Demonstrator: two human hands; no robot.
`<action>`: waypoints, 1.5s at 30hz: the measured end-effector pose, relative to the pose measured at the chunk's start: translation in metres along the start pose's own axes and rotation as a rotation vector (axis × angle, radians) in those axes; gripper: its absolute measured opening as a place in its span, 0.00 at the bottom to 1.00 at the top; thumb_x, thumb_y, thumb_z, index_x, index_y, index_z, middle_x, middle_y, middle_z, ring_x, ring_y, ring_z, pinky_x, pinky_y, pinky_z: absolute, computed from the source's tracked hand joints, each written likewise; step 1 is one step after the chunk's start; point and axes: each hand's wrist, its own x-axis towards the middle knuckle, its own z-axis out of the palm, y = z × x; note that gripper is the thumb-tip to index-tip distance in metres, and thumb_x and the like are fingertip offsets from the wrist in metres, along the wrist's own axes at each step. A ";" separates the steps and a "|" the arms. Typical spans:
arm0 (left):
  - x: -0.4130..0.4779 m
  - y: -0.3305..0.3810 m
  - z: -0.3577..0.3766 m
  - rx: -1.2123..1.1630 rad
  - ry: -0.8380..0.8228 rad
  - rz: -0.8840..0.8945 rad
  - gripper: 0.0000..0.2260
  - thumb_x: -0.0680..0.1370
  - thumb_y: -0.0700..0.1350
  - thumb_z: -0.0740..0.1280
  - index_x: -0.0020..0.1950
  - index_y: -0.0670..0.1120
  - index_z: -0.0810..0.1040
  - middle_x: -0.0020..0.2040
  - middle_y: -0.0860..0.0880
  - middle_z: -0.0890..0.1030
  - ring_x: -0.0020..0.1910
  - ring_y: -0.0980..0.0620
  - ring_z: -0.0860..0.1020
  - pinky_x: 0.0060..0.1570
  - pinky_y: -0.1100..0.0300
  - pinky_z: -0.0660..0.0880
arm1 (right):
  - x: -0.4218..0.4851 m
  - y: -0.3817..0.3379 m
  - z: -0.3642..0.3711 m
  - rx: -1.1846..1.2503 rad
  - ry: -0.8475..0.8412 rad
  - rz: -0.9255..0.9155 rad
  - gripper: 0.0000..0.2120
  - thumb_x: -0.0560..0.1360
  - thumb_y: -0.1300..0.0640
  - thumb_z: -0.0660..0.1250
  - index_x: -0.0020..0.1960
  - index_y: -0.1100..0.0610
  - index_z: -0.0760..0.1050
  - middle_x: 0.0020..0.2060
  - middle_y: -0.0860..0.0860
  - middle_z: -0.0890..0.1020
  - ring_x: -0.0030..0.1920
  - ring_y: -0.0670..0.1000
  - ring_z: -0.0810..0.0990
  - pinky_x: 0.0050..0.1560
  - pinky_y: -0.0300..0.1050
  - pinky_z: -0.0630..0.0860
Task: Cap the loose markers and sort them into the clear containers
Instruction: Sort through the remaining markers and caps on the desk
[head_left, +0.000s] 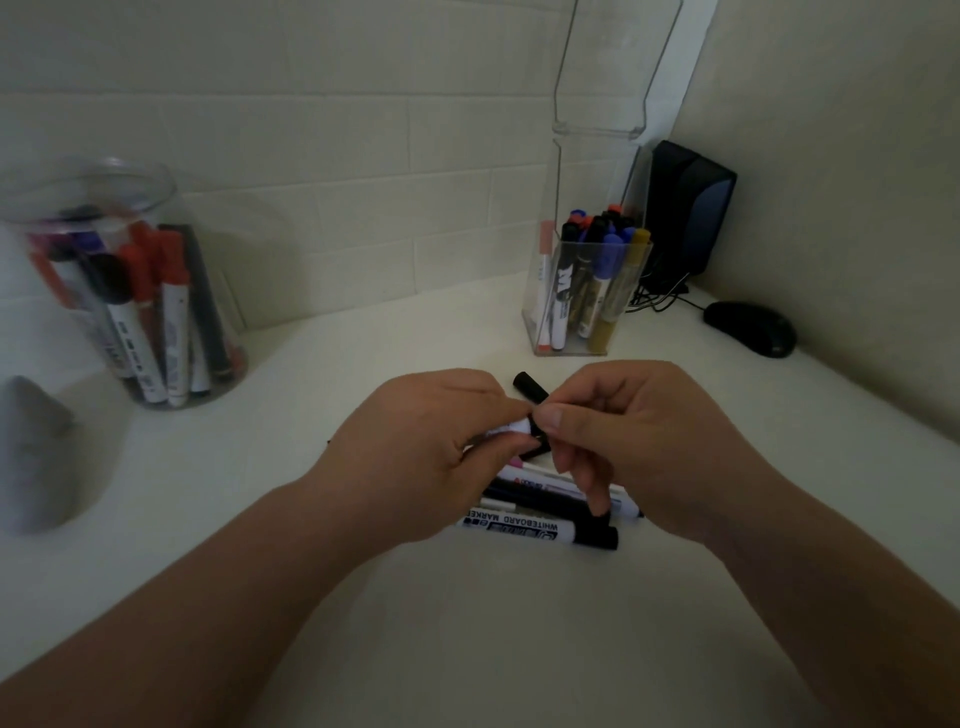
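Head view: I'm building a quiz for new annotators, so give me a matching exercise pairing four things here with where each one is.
Things
1. round jar
2. square container
3. computer mouse
4. white marker

Places
A. far right, by the wall
B. gripped between the left hand and the right hand
C. far left, with red-capped markers inside
D. behind the hands, with blue-capped markers inside

Pairs: 1-C, 2-D, 3-A, 4-B
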 end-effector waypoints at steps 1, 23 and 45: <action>0.000 -0.001 0.001 0.006 -0.006 0.000 0.07 0.80 0.46 0.68 0.51 0.46 0.85 0.39 0.52 0.81 0.37 0.55 0.76 0.38 0.57 0.75 | 0.001 0.001 0.001 0.039 0.007 0.037 0.06 0.76 0.64 0.70 0.41 0.64 0.81 0.27 0.58 0.80 0.21 0.50 0.74 0.21 0.39 0.72; -0.002 -0.035 -0.026 0.253 -0.385 -0.655 0.06 0.74 0.57 0.72 0.45 0.57 0.79 0.44 0.57 0.78 0.44 0.58 0.75 0.47 0.58 0.76 | -0.011 0.002 0.013 -1.218 -0.364 -0.137 0.12 0.78 0.42 0.62 0.54 0.47 0.77 0.40 0.45 0.76 0.42 0.46 0.75 0.44 0.42 0.74; 0.000 -0.019 -0.022 0.081 -0.184 -0.474 0.10 0.74 0.62 0.68 0.43 0.57 0.81 0.39 0.59 0.78 0.39 0.60 0.74 0.39 0.64 0.69 | 0.007 0.016 -0.024 0.410 -0.293 0.101 0.02 0.70 0.64 0.65 0.43 0.63 0.72 0.30 0.63 0.81 0.25 0.57 0.80 0.20 0.38 0.73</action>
